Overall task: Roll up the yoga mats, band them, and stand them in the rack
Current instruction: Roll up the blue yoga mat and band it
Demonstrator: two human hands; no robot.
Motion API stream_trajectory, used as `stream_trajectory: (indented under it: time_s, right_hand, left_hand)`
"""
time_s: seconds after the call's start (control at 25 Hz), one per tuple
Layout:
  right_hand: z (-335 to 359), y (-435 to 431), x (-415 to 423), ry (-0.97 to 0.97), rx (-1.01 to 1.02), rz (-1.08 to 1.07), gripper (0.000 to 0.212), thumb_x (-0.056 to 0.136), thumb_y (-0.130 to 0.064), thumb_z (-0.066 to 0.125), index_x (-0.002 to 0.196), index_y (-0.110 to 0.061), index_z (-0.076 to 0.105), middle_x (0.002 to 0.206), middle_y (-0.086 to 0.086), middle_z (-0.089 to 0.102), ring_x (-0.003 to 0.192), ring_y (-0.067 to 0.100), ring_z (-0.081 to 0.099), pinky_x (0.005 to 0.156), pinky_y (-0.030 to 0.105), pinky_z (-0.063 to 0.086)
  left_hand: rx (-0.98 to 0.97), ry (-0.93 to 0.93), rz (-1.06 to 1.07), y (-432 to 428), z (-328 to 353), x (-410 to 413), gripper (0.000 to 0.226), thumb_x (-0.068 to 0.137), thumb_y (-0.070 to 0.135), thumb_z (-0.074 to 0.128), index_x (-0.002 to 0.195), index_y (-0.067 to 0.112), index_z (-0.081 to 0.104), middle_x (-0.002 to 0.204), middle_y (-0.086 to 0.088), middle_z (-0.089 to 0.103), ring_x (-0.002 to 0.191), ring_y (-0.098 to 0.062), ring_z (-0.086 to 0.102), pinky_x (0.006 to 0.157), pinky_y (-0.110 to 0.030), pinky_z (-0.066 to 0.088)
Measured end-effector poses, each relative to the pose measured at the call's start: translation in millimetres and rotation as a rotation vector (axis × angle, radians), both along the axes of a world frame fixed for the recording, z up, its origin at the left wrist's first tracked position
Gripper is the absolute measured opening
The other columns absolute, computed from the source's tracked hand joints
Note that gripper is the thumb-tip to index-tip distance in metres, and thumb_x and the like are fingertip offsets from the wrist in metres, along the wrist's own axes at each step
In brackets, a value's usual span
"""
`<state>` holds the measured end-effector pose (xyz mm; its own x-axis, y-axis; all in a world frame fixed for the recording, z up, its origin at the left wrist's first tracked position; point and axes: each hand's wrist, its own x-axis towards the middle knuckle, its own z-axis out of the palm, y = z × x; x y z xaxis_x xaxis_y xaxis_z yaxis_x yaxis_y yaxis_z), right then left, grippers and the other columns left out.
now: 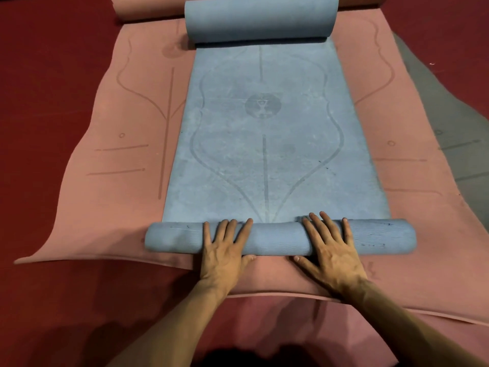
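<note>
The blue mat [264, 154] looks like matt foam rubber, its top scuffed with pale worn patches; the rolled underside shows a fine ribbed texture. The pink mat [119, 181] is matt and smoother. The grey mat [449, 115] is matt. The red floor [53, 62] looks smooth, faintly sheened.

dark red floor [53, 56] shows at the edges.

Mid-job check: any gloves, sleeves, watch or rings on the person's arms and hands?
None. The left hand and right hand are bare, no rings on the fingers. Both forearms are uncovered to the frame edge: no sleeve, watch or wristband shows.
</note>
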<state>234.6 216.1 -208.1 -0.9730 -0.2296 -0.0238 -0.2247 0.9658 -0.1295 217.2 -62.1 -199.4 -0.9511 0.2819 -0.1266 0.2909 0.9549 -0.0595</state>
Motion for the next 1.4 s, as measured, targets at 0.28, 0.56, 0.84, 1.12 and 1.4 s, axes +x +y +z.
stream_trajectory:
  time_s: [0.28,0.56,0.84,1.12,1.4]
  right_hand:
    - [21.2,-10.7,-39.1,-0.228,0.013,-0.142,0.108,0.079,-0.091,-0.005,0.157,-0.026,0.029,0.165,-0.004,0.028,0.155,0.021,0.014,0.125,0.054,-0.001]
    - [8.9,-20.4,-8.4,-0.041,0.072,-0.132,0.099,0.089,-0.084,0.028,0.16,-0.015,0.029,0.166,0.012,0.026,0.156,0.033,0.014,0.122,0.064,0.01]
    - [19.4,-13.8,-53.2,-0.231,0.108,-0.106,0.122,0.069,-0.097,0.02,0.162,-0.017,0.017,0.169,0.01,0.018,0.156,0.032,0.009,0.121,0.064,0.004]
    - [15.4,-5.2,-45.3,-0.041,0.058,-0.114,0.101,0.085,-0.087,0.029,0.16,-0.019,0.026,0.167,0.009,0.025,0.156,0.031,0.013,0.122,0.061,0.003]
    - [13.4,8.6,-88.3,0.006,0.094,-0.052,0.09,0.078,-0.068,0.065,0.148,-0.014,0.047,0.145,0.007,0.055,0.14,0.032,0.045,0.118,0.062,0.027]
  left_hand:
    - [0.122,0.075,0.089,-2.7,-0.1,-9.7,0.075,0.095,0.067,0.03,0.159,0.028,0.032,0.167,-0.01,0.024,0.155,-0.032,0.019,0.12,-0.068,0.013]
    - [0.154,-0.046,0.123,-5.2,-4.9,-37.6,0.079,0.089,0.072,0.013,0.161,0.038,0.016,0.17,-0.001,0.015,0.157,-0.025,0.006,0.12,-0.061,-0.01]
    - [0.14,-0.074,0.201,6.4,3.4,-34.1,0.066,0.098,0.062,0.016,0.161,0.041,0.009,0.171,0.002,0.004,0.157,-0.025,-0.003,0.12,-0.067,-0.002]
    - [0.152,0.079,0.134,10.9,-3.4,-43.4,0.068,0.101,0.06,0.029,0.161,0.035,0.012,0.171,-0.007,0.008,0.157,-0.029,0.004,0.12,-0.068,0.002]
    - [0.055,0.035,-0.028,-11.8,-1.6,-89.2,0.096,0.092,0.065,0.054,0.158,0.039,-0.011,0.17,-0.003,-0.011,0.157,-0.029,-0.01,0.122,-0.063,-0.003]
